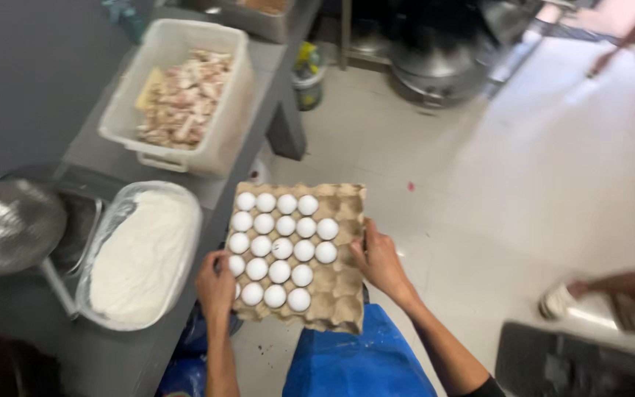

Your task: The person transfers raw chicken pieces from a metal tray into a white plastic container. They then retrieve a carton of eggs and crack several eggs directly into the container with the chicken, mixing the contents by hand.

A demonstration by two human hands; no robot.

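Head view. Egg tray, brown moulded pulp, sits at lower centre of the frame, held level between your two hands just right of the counter's edge. White eggs fill its left columns; the right-hand cups are bare. Your left hand clasps the tray's lower left edge, fingers curled over the rim beside the nearest eggs. Your right hand grips the right edge, thumb on top, fingers wrapped beneath. Blue apron shows below the tray. On the grey counter at left: a plastic-lined basin of white flour just beside the tray, a white tub of pale meat pieces at upper left, and a metal bowl at far left. Another person's hand, blurred, appears at lower right.
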